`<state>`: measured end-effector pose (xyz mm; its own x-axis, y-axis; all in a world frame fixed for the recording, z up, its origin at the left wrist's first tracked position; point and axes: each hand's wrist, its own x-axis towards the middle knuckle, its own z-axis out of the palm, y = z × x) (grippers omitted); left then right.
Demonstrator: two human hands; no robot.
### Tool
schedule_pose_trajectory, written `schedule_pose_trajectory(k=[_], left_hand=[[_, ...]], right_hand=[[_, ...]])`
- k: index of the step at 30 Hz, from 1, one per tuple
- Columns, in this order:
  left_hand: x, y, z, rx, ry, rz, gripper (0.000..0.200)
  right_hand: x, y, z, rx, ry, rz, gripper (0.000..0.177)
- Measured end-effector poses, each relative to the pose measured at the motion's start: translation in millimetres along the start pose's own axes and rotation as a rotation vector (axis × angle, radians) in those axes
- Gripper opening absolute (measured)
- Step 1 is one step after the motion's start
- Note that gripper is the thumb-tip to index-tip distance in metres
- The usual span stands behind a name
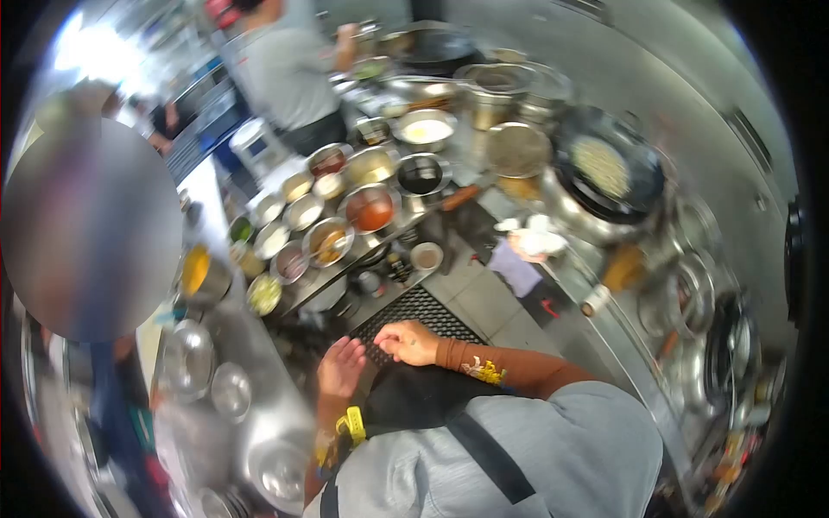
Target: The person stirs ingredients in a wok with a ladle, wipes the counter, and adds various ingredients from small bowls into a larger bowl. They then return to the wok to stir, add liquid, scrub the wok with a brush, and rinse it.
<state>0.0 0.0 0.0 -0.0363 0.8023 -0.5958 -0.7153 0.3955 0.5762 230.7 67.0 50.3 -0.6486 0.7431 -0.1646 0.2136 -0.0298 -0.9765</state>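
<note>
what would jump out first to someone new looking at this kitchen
Probably the dark wok at upper right, with pale food in it. Next, the orange-red sauce just above and left of the picture's middle. Lower down, the left hand and right hand nearly meet, a yellow band on the left wrist.

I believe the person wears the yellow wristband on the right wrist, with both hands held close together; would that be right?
Not quite: the head view shows the yellow wristband on the wrist of the left hand, not the right hand; the two hands are indeed close together.
</note>
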Motion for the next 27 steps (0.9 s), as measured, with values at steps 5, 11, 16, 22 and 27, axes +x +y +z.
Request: schedule_pose_trajectory(k=[5,11,16,22,27], left_hand=[[31.7,-32.9,106.1,0.134,0.012,-0.084,0.04],[66.9,-113.8,229.0,0.331,-0.23,-0.23,0.037],[102.0,-142.8,285.5,0.471,-0.338,-0.297,0.04],[186.5,-125.0,345.0,0.678,-0.503,0.113,0.024],[229.1,-120.0,399.5,1.048,-0.699,0.465,0.031]], right_hand=[[-49.6,10.9,-90.6,0.01,0.194,-0.042,0.022],[-120.4,40.9,-190.8,-0.002,0.612,0.02,0.021],[-245.9,20.3,-268.1,-0.295,1.265,0.179,0.019],[-437.1,41.5,-293.6,-1.193,1.659,0.691,0.049],[-455.8,40.0,-282.0,-0.546,1.538,1.032,0.069]])
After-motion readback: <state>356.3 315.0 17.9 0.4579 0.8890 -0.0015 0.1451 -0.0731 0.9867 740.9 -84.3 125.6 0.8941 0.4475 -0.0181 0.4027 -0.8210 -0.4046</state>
